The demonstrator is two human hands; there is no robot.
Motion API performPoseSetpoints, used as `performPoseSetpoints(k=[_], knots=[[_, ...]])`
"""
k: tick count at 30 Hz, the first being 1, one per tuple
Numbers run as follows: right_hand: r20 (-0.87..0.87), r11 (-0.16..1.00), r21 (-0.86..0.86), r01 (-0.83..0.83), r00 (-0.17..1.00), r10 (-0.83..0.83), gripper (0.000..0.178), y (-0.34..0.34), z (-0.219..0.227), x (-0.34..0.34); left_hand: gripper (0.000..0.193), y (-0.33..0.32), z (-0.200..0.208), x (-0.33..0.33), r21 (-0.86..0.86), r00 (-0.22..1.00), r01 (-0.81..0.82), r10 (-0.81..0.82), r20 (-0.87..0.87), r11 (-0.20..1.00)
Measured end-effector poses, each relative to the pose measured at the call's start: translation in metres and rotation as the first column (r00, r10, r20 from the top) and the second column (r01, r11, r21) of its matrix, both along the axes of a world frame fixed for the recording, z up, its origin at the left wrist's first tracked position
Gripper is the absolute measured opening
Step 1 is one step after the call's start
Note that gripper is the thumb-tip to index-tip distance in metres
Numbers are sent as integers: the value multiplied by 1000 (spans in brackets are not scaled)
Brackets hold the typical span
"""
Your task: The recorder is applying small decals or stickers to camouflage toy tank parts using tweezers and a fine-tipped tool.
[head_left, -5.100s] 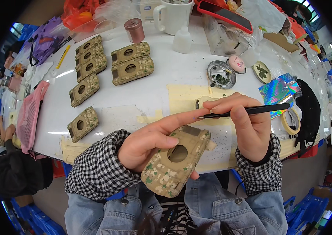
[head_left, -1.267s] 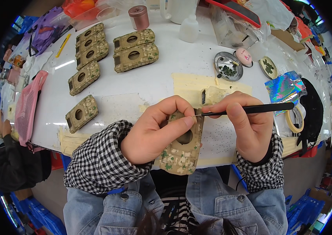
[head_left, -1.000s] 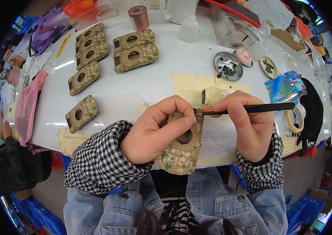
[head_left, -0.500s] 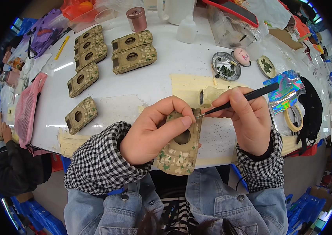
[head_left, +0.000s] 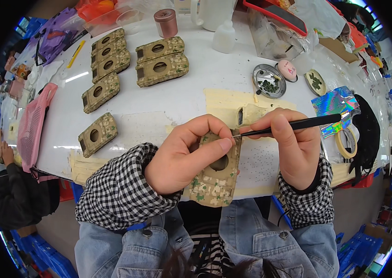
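Observation:
My left hand [head_left: 189,155] is closed round a camouflage-painted toy tank hull [head_left: 212,187], held over the table's near edge with its round opening facing up. Black tweezers [head_left: 309,123] are pinched in my right hand [head_left: 293,150]. Their tips reach the hull's far end, beside my left thumb and forefinger. Whether the tips grip a small part there is too fine to make out. Just beyond my hands, a pale yellow bottle-like object [head_left: 254,112] with a dark end lies on masking tape. More matching tank hulls [head_left: 98,134] rest at the left, several in rows farther back.
At the right stand a round metal dish [head_left: 269,81] of small dark green parts, a pink egg-shaped item [head_left: 287,70], a shallow lid [head_left: 315,82] and a tape roll [head_left: 346,142]. A white squeeze bottle [head_left: 224,37] and pink tin [head_left: 166,23] are at the back. A pink mesh bag [head_left: 37,125] lies left.
The tweezers have tilted closer to level, their handle end lower and farther right. Both hands stay at the hull's far end, and the whole view has shifted slightly.

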State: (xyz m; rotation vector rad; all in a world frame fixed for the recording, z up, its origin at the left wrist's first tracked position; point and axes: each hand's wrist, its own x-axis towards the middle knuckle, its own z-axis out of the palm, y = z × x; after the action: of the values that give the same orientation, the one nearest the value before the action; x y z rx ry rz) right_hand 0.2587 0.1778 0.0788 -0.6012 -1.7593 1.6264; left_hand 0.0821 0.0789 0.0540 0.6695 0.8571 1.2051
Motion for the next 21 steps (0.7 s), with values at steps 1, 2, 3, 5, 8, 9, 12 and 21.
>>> performPoseSetpoints(k=[1, 2, 3, 5, 8, 9, 12, 21], knots=[[-2, 1000, 6, -5, 1000, 5, 24, 0, 0, 0, 12, 0, 0, 0, 2, 1000, -3, 3, -3, 1000], [-4, 1000, 11, -10, 1000, 10, 23, 0, 0, 0, 12, 0, 1, 1, 4, 1000, -6, 6, -5, 1000], [-5, 1000, 22, -20, 1000, 20, 22, 0, 0, 1, 12, 0, 0, 0, 9, 1000, -7, 8, -8, 1000], [-7, 998, 44, -38, 999, 38, 21, 1, -1, 1, 11, 0, -3, 0, 20, 1000, -10, 10, -13, 1000], [-29, 998, 55, -38, 999, 39, 20, 0, -2, 1, 11, 0, -4, 0, 15, 1000, -13, 13, -14, 1000], [-26, 997, 56, -45, 999, 47, 20, 0, -2, 1, 10, 0, -4, 0, 12, 1000, -12, 12, -14, 1000], [-20, 996, 56, -65, 998, 66, 19, 1, -3, 1, 10, 0, -3, -1, 6, 1000, -14, 14, -13, 1000], [12, 979, 200, -32, 999, 30, 25, -1, -3, 0, 8, 0, -3, -1, -1, 1000, -19, 19, 5, 1000]])
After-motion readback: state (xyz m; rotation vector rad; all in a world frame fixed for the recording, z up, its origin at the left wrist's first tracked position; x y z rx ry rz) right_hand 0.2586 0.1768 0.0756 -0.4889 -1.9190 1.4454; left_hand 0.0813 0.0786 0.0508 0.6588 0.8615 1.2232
